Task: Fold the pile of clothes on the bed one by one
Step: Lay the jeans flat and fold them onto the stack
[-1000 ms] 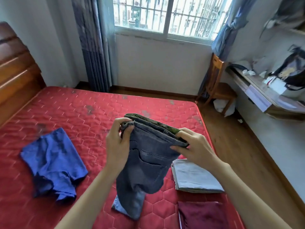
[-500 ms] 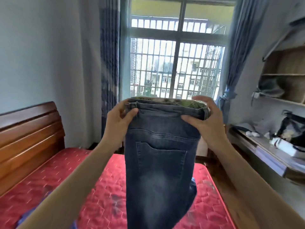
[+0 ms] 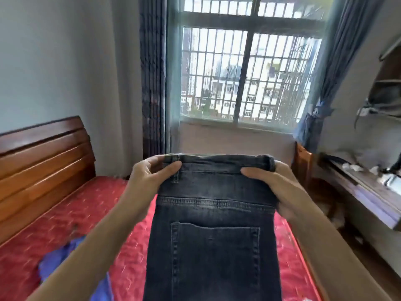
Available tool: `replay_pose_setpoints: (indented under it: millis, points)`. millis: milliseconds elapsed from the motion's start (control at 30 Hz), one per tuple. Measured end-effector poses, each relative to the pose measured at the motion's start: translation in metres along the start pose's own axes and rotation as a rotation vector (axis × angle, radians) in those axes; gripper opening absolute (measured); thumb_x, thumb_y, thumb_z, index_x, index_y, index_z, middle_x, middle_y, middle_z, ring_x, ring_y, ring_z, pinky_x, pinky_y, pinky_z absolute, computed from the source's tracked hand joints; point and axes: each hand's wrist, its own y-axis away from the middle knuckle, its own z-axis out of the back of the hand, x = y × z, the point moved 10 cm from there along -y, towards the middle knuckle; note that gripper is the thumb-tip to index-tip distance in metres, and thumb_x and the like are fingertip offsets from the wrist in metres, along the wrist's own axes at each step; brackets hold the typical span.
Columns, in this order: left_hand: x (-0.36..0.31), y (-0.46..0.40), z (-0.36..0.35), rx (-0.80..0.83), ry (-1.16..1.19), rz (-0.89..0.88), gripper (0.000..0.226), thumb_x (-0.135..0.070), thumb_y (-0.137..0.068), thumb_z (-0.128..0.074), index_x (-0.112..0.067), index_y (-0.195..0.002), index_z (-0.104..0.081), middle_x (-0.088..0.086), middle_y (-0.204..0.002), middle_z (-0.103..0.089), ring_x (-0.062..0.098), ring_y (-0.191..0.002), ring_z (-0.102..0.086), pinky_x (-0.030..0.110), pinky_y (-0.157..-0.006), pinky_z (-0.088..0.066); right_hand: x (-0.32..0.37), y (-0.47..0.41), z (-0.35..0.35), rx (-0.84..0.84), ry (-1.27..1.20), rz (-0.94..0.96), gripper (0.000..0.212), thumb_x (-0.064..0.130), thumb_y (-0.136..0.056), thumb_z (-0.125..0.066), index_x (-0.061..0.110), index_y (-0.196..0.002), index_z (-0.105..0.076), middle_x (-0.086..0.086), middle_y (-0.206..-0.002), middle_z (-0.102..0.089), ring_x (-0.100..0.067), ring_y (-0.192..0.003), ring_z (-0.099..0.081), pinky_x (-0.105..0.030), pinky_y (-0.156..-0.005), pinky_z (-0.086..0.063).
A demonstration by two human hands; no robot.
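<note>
A pair of dark grey-blue jeans [image 3: 214, 246] hangs in front of me, back pocket facing me, legs dropping out of view at the bottom. My left hand [image 3: 149, 177] pinches the left end of the waistband, thumb on the near side. My right hand [image 3: 275, 185] grips the right end of the waistband the same way. The jeans hang above the red quilted bed [image 3: 86, 216]. A crumpled blue garment [image 3: 63, 261] lies on the bed at lower left, partly behind my left forearm.
A wooden headboard [image 3: 43, 161] stands at the left. Ahead is a barred window [image 3: 245, 72] with dark curtains on both sides. A wooden chair [image 3: 303, 161] and a cluttered desk [image 3: 360, 187] stand right of the bed, shelves above.
My view has tilted down slightly and the jeans sit lower in it. Both hands keep their hold on the waistband, now spread wider with the band pulled flat.
</note>
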Motion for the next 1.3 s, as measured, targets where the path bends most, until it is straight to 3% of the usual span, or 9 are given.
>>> replay_pose_setpoints:
  millis: [200,400,667,800,900,967,1100,1167,1300]
  points:
    - [0.295,0.073,0.063,-0.111,-0.216,0.493,0.022,-0.001,-0.081,-0.07,-0.003,-0.103,-0.067,0.005,-0.092,-0.069,0.019,-0.086,-0.06,0.015,-0.072,-0.05,-0.306,0.015,0.017,-0.064,0.13,-0.449,0.023,-0.003,-0.076,-0.074,-0.004,-0.097,-0.067,-0.014,-0.089,-0.071,-0.024,-0.081,-0.063,-0.034,-0.074,-0.052]
    - [0.475,0.137,0.112,-0.107,-0.358,0.72,0.026,-0.005,-0.081,-0.073,-0.019,-0.101,-0.067,-0.005,-0.095,-0.072,0.009,-0.088,-0.064,0.009,-0.075,-0.048,-0.516,0.029,0.022,0.001,0.212,-0.645,0.025,-0.002,-0.075,-0.076,0.008,-0.097,-0.069,-0.005,-0.092,-0.072,-0.017,-0.086,-0.064,-0.028,-0.077,-0.052]
    - [0.607,0.009,0.152,-0.097,-0.459,0.575,0.026,-0.007,-0.083,-0.071,-0.017,-0.106,-0.064,-0.011,-0.091,-0.067,-0.009,-0.079,-0.061,0.01,-0.077,-0.045,-0.635,-0.131,0.037,0.01,0.272,-0.512,0.033,0.014,-0.074,-0.081,0.014,-0.104,-0.068,0.003,-0.095,-0.071,-0.006,-0.084,-0.065,-0.02,-0.072,-0.051]
    - [0.689,-0.032,0.18,-0.15,-0.91,0.596,0.048,-0.021,-0.092,-0.062,-0.008,-0.136,-0.047,0.013,-0.125,-0.059,0.026,-0.116,-0.055,0.031,-0.099,-0.036,-0.726,-0.184,0.065,-0.126,0.515,-0.515,0.067,0.033,-0.086,-0.07,0.015,-0.143,-0.04,-0.008,-0.138,-0.049,-0.018,-0.125,-0.049,-0.035,-0.105,-0.042]
    - [0.77,0.022,0.186,-0.028,-1.053,0.788,0.063,-0.026,-0.095,-0.055,0.0,-0.146,-0.028,0.028,-0.139,-0.041,0.04,-0.129,-0.038,0.04,-0.108,-0.028,-0.814,-0.142,0.064,-0.04,0.718,-0.661,0.075,0.038,-0.092,-0.061,0.007,-0.151,-0.024,-0.016,-0.153,-0.03,-0.025,-0.141,-0.029,-0.035,-0.116,-0.023]
    - [0.809,0.087,0.18,0.114,-1.11,0.874,0.07,-0.033,-0.097,-0.051,-0.003,-0.151,-0.018,0.024,-0.151,-0.026,0.038,-0.138,-0.026,0.041,-0.114,-0.022,-0.858,-0.092,0.053,0.079,0.785,-0.694,0.072,0.036,-0.094,-0.059,0.004,-0.15,-0.026,-0.018,-0.153,-0.029,-0.029,-0.14,-0.032,-0.038,-0.115,-0.024]
    - [0.829,0.196,0.167,0.259,-1.215,0.789,0.069,-0.039,-0.099,-0.044,-0.012,-0.153,-0.011,0.009,-0.161,0.006,0.033,-0.147,-0.005,0.043,-0.119,-0.01,-0.887,0.0,0.044,0.223,0.979,-0.561,0.069,0.038,-0.097,-0.054,0.005,-0.151,-0.024,-0.012,-0.157,-0.024,-0.022,-0.147,-0.019,-0.037,-0.12,-0.016]
    - [0.819,0.227,0.165,0.176,-1.203,0.714,0.067,-0.032,-0.098,-0.048,-0.009,-0.153,-0.016,0.015,-0.161,0.0,0.034,-0.147,-0.009,0.042,-0.12,-0.011,-0.878,0.028,0.048,0.162,1.026,-0.44,0.066,0.034,-0.097,-0.055,0.006,-0.15,-0.028,-0.011,-0.156,-0.029,-0.022,-0.146,-0.023,-0.037,-0.119,-0.019]
    - [0.783,0.261,0.172,-0.119,-1.095,0.65,0.061,-0.016,-0.09,-0.063,-0.003,-0.143,-0.038,0.018,-0.145,-0.04,0.033,-0.132,-0.038,0.038,-0.111,-0.026,-0.857,0.076,0.067,-0.014,0.949,-0.377,0.064,0.025,-0.096,-0.058,0.004,-0.149,-0.03,-0.011,-0.154,-0.03,-0.021,-0.144,-0.025,-0.021,-0.119,-0.013]
